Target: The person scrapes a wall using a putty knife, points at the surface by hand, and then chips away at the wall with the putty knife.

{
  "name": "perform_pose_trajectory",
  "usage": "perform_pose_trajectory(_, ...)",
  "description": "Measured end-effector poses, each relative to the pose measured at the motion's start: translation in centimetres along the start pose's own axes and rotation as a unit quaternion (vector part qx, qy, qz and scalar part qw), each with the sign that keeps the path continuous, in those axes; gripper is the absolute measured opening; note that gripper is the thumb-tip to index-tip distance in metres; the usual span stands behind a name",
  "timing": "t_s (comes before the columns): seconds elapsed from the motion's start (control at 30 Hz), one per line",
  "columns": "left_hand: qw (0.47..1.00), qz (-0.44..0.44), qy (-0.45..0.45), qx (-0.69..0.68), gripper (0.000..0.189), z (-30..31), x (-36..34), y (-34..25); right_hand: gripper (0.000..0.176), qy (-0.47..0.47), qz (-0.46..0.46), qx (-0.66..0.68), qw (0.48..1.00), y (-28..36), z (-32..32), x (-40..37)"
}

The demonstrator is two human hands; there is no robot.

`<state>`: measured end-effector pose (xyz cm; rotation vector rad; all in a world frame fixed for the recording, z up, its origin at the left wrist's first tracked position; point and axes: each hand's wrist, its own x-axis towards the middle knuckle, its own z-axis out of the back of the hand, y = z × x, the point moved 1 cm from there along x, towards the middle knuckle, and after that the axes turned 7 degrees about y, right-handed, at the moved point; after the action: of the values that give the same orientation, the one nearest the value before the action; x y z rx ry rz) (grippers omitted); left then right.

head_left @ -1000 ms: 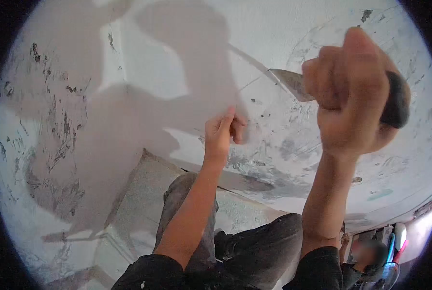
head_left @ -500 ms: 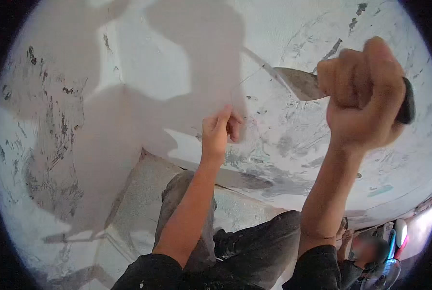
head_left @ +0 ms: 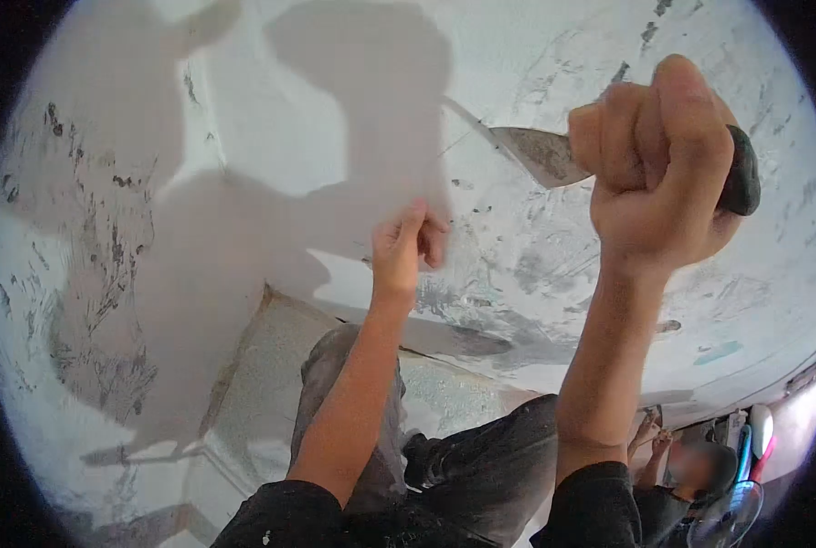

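Note:
My right hand (head_left: 659, 155) is wrapped round the black handle (head_left: 742, 172) of a putty knife (head_left: 547, 157). Its broad metal blade points left, and the blade's edge meets its own shadow on the white wall (head_left: 508, 55). Lower and to the left, my left hand (head_left: 408, 247) is held close to the wall, with its fingers curled in and the thumb on top; nothing shows in it. Around both hands the wall has grey scuffs, dark chipped spots and a thin line running toward the blade.
A wall corner stands at left, its side patchy with dark peeled marks (head_left: 106, 320). Below are a pale ledge (head_left: 271, 356) and my bent legs (head_left: 481, 466) in dusty trousers. At lower right is another person (head_left: 673, 502), with a fan (head_left: 732, 516) and colourful items nearby.
My right hand and the putty knife have moved a little left along the wall. My left hand stays almost in place, and the whole view has shifted slightly.

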<state>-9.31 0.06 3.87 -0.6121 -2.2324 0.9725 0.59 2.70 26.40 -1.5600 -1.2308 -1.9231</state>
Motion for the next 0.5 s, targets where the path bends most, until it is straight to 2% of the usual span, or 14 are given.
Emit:
perform_pose_trajectory(0.03, 1.0, -0.004, 0.003, -0.002, 0.046, -0.1, 0.2, -0.1, 0.039, 0.132, 0.078, -0.113, 0.982, -0.1, 1.2, 0.2)
perform_pose_trajectory(0.07, 1.0, 0.01, 0.002, -0.004, 0.045, -0.1, -0.1, -0.2, 0.039, 0.131, 0.077, -0.115, 0.982, 0.3, 2.6, 0.9)
perform_pose_trajectory(0.13, 1.0, 0.024, 0.0, -0.006, 0.045, -0.1, -0.2, -0.3, 0.036, 0.347, 0.093, -0.038, 0.932, 1.7, 3.0, 2.7)
perform_pose_trajectory(0.17, 1.0, 0.013, 0.002, -0.007, 0.045, -0.1, -0.2, -0.4, 0.03, 0.318, 0.066, 0.038, 0.945, 2.6, 2.5, 2.2)
perform_pose_trajectory(0.2, 1.0, 0.002, 0.004, -0.009, 0.045, -0.2, -0.2, -0.5, 0.03, 0.319, 0.065, 0.037, 0.945, 1.4, 1.5, 1.5)
perform_pose_trajectory(0.3, 0.999, 0.027, -0.026, -0.016, 0.044, -0.2, -0.1, -0.2, 0.029, 0.084, 0.013, -0.105, 0.991, -3.9, 0.9, -1.0)
perform_pose_trajectory(0.33, 0.999, 0.024, -0.023, -0.016, 0.044, -0.3, 0.1, -0.3, 0.029, 0.084, 0.018, -0.106, 0.991, -3.6, 1.6, -0.6)
perform_pose_trajectory(0.37, 1.0, 0.019, -0.012, -0.018, 0.044, -0.2, 0.0, -0.6, 0.026, 0.178, 0.043, -0.007, 0.983, -3.3, 2.8, -0.1)
perform_pose_trajectory(0.43, 0.999, 0.021, -0.014, -0.02, 0.044, 0.2, -0.3, -0.7, 0.025, 0.355, 0.077, 0.196, 0.911, -2.1, 5.0, 0.6)
perform_pose_trajectory(0.47, 1.0, 0.015, -0.012, -0.018, 0.044, 0.3, -0.2, -0.8, 0.031, 0.478, 0.066, 0.103, 0.87, 0.9, 4.4, 2.4)
perform_pose_trajectory(0.5, 1.0, 0.008, -0.006, -0.017, 0.044, 0.4, -0.1, -0.8, 0.031, 0.475, 0.063, 0.104, 0.872, 0.9, 4.0, 2.1)
